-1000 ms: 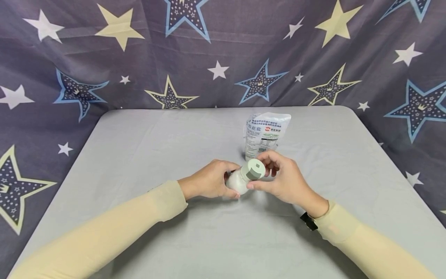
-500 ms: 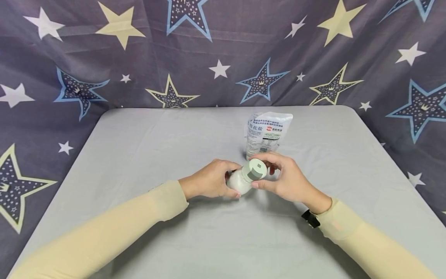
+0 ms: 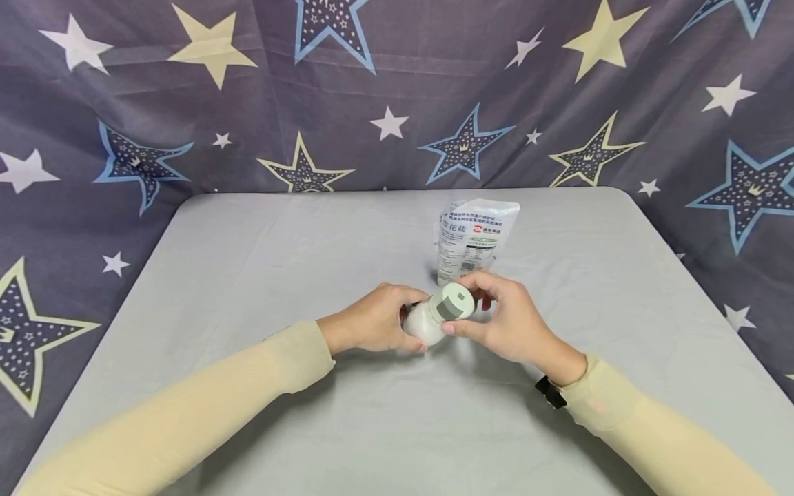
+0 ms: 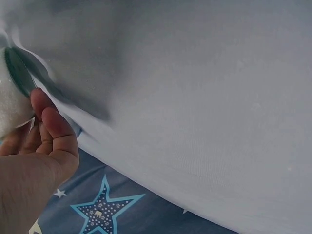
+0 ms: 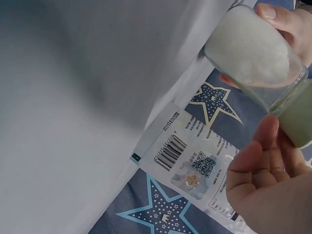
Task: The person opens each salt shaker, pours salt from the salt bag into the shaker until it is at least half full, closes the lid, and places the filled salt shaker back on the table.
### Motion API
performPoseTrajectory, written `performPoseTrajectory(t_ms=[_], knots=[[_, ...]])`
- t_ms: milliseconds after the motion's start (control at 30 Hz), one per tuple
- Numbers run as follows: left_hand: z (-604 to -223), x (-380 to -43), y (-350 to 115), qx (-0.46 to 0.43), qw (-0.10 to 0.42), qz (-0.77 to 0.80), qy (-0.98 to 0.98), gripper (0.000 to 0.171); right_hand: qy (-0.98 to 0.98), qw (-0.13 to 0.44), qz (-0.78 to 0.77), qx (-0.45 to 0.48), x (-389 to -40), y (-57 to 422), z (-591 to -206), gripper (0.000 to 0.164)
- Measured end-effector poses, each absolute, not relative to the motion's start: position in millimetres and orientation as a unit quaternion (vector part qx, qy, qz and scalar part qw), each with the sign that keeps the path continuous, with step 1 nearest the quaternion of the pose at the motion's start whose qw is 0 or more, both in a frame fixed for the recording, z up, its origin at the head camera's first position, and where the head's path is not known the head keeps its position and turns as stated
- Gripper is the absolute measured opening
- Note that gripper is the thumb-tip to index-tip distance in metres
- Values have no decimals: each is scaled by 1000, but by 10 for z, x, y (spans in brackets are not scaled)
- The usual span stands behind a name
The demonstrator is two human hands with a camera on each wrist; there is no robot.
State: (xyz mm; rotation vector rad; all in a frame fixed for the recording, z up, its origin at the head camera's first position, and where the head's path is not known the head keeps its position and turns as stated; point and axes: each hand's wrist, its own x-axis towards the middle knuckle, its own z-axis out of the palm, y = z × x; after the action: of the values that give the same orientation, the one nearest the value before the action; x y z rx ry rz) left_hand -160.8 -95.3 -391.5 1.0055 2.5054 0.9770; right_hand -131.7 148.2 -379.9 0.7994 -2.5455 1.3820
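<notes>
A glass seasoning jar (image 3: 424,326) holds white grains and has a pale green cap (image 3: 453,302). It leans toward the right over the table, cap end up. My left hand (image 3: 376,318) grips its body from the left, and the left wrist view shows part of the jar (image 4: 12,105) beside the fingers. With thumb and fingers around the cap, my right hand (image 3: 505,315) holds it from the right. In the right wrist view the grains fill most of the jar (image 5: 253,48), and the cap (image 5: 298,114) sits on its neck.
Just behind the hands stands a printed salt bag (image 3: 473,238), upright on the table. A grey cloth covers the table (image 3: 298,255). A dark curtain with stars (image 3: 397,89) hangs behind the table and along its sides.
My right fingers shift slightly around the cap, first reaching farther over it and then back. The left hand keeps its grip, and the bag has stayed put.
</notes>
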Motion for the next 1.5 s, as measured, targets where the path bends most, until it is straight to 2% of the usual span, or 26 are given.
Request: performPoseTrajectory(t_ms=[433, 733, 1067, 1500], knots=[[-3943, -1630, -959, 354, 136, 343, 860, 57, -861, 86, 431, 257, -1263, 1439, -3782, 43], [-3938, -1634, -965, 354, 138, 341, 860, 57, -837, 50, 449, 309, -1356, 1528, -3749, 73], [-3921, -1626, -953, 347, 147, 341, 861, 63, -825, 23, 460, 328, -1385, 1548, -3721, 65], [-3946, -1621, -968, 345, 156, 356, 854, 58, -822, 20, 469, 323, -1377, 1526, -3752, 62]])
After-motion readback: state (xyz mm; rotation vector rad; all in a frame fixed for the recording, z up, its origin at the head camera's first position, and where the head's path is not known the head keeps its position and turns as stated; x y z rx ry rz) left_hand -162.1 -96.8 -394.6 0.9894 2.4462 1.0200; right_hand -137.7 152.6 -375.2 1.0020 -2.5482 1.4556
